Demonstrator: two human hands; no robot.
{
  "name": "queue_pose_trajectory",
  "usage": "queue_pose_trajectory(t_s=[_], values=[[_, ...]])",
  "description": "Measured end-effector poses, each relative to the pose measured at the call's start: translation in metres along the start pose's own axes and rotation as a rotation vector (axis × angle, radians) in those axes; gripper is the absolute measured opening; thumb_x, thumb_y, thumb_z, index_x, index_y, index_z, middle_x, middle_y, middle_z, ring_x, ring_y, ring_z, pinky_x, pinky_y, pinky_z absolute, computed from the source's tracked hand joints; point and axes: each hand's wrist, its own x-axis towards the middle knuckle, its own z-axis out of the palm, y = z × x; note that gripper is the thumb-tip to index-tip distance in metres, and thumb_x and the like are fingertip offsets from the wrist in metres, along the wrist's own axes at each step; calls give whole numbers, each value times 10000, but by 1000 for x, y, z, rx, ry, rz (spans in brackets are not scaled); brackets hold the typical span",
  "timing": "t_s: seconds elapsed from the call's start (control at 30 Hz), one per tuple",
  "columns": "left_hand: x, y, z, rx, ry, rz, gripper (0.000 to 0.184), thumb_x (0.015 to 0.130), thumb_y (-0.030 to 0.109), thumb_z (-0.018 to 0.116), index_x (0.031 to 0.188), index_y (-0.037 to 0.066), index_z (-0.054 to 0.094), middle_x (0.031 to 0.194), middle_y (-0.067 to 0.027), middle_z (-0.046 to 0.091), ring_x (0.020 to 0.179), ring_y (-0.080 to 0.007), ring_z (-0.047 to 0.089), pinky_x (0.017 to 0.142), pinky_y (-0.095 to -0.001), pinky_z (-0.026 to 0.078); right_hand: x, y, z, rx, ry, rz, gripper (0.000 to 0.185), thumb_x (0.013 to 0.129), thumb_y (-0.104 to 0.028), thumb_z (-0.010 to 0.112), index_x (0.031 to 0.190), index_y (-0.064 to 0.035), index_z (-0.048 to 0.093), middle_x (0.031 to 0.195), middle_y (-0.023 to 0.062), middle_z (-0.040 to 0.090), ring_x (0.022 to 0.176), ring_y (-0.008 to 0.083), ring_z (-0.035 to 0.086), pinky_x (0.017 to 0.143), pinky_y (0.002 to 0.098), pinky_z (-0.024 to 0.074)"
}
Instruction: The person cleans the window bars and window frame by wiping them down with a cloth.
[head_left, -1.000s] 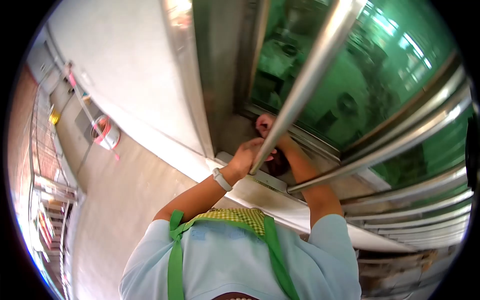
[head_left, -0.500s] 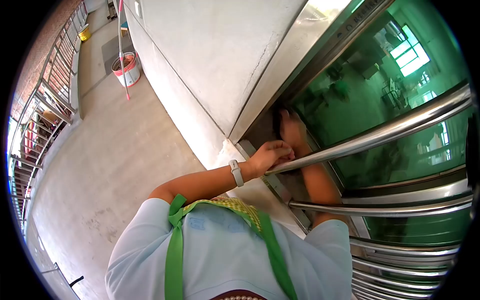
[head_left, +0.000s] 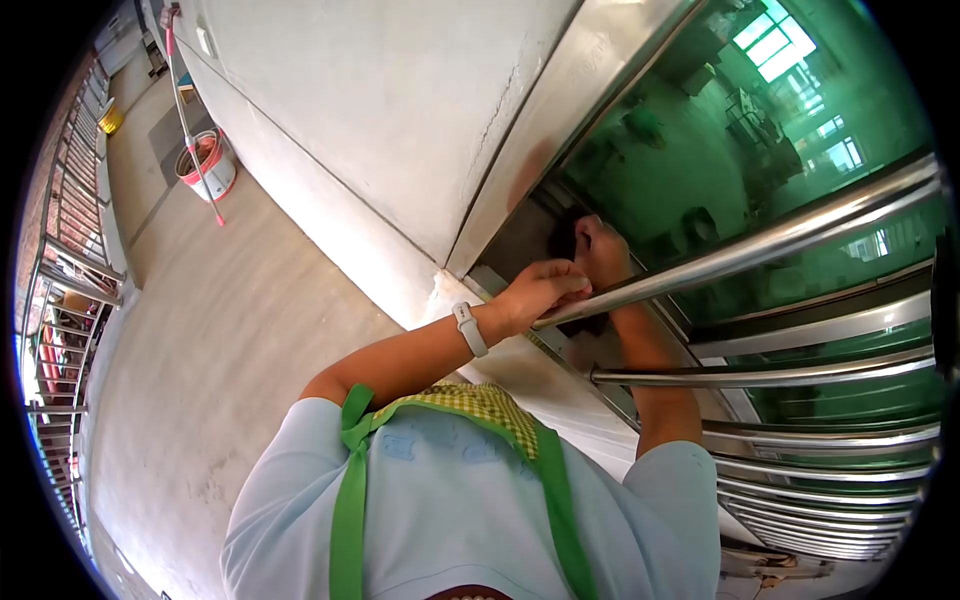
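Note:
My left hand, below a wrist with a white band, is at the end of the top metal bar, its fingers curled together. Beyond that bar, my right hand reaches in close to the window frame, fingers bent round part of a dark cloth. More of the dark cloth shows beneath the bar end, over the sill. What my left fingertips pinch is too small to make out. Green-tinted glass lies just past my right hand.
Further metal bars run below the top one. A pale wall with a metal edge stands ahead. At the upper left are a bucket with a pink-and-grey pole, a yellow bucket and a railing.
Over the last second the view has swung and the bars now lie flatter across it. My hands stay near the bar end; my right hand has shifted slightly.

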Motion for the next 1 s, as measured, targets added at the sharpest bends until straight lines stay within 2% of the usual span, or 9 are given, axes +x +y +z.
queue_pose_trajectory(t_s=[0.07,0.13,0.2,0.33,0.43,0.5,0.83,0.9,1.0], values=[[1,2,-1,3,-15,-11,173,855,185,540,931,35,581,795,-17,573,683,-55,500,603,-179,397,-9,14,-2,107,106,-98,127,701,3,534,807,-63,508,676,139,567,624,349,565,548,415,455],[3,-2,-1,12,-41,-36,177,855,183,537,935,31,581,800,-19,574,692,-59,502,615,-184,404,-30,24,-8,122,120,-45,122,692,-2,551,793,-56,505,729,133,580,679,329,579,586,392,461],[10,-9,-2,79,-20,-16,182,856,180,535,939,25,580,807,-24,574,716,-70,509,644,-196,415,-54,38,-13,193,70,179,130,697,-52,587,811,-54,526,805,139,590,765,310,587,652,370,464],[7,-6,0,102,12,-27,190,859,180,531,947,18,575,817,-33,578,743,-79,515,671,-209,423,-88,54,-6,12,171,216,164,701,-94,622,842,-60,546,841,132,583,810,296,574,702,347,456],[13,-11,0,84,22,-27,191,859,181,527,942,16,572,822,-42,583,746,-81,520,673,-211,422,-87,51,-6,-76,362,196,123,717,4,608,803,-44,534,717,104,551,656,220,567,608,315,465],[14,-17,2,35,9,27,193,854,177,519,941,13,568,818,-49,586,738,-86,525,671,-216,423,-83,61,2,269,259,207,164,701,-98,632,841,-57,557,804,135,578,759,307,572,677,350,457],[18,-26,-2,46,-3,55,185,853,147,484,947,7,561,824,-78,605,734,-117,572,675,-225,445,-5,9,15,159,248,-99,161,648,12,573,783,-71,548,663,136,549,667,349,543,606,413,439],[18,-25,-3,24,8,49,198,855,158,487,954,3,561,825,-79,604,745,-119,573,682,-226,447,10,0,19,167,80,-109,161,706,-32,581,866,-52,574,729,169,552,694,363,549,612,419,453],[11,-19,-1,56,54,88,215,861,169,485,970,-1,559,829,-72,603,729,-111,562,668,-222,442,28,-10,35,182,24,-131,248,722,-26,542,965,-60,573,779,200,533,712,381,533,622,440,442]])
